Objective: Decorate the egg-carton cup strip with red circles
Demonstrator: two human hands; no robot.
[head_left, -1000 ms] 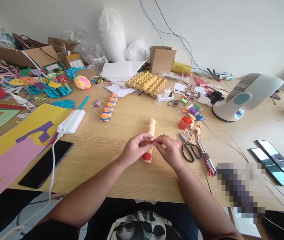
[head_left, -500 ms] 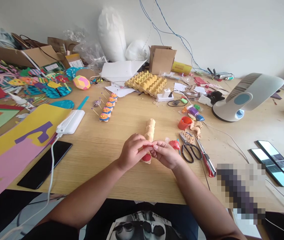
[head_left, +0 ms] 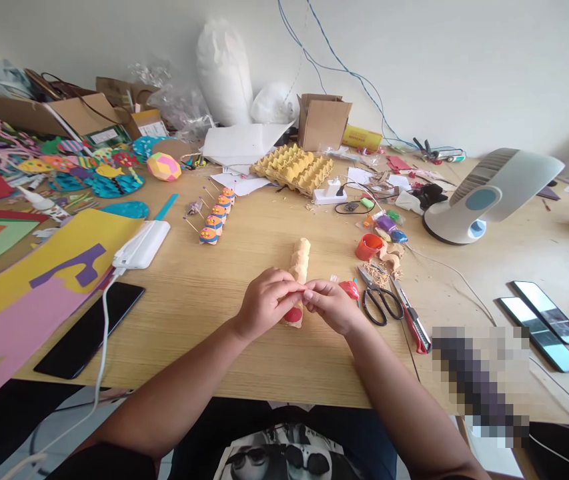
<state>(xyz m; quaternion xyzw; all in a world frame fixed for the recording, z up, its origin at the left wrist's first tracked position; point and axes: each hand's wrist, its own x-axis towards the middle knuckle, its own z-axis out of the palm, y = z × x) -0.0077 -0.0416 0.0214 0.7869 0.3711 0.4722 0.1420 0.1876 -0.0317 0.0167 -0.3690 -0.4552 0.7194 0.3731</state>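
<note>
My left hand [head_left: 269, 300] and my right hand [head_left: 331, 305] meet fingertip to fingertip over a cream egg-carton strip [head_left: 301, 257]. Pinched between them is a small bit of red clay, mostly covered by the fingers. The strip lies lengthwise away from me, and its near bump carries a red clay patch [head_left: 293, 315]; my hands hide its middle. Just right of my right hand sits a red clay lump [head_left: 349, 289] in clear wrap. Farther left on the table stands a finished-looking caterpillar [head_left: 217, 217] in blue and orange, with pins sticking out.
Black-handled scissors [head_left: 383, 300] and a red utility knife [head_left: 414, 320] lie to the right, near an orange cup [head_left: 368, 247]. A white fan [head_left: 484, 193] stands behind them. Coloured sheets [head_left: 54, 267], a white power bank [head_left: 143, 243] and a black phone [head_left: 91, 327] are at left.
My hands stay pinched together over the strip, with only slight finger movement. The red bit between the fingertips shows less than before. The view has shifted very slightly.
</note>
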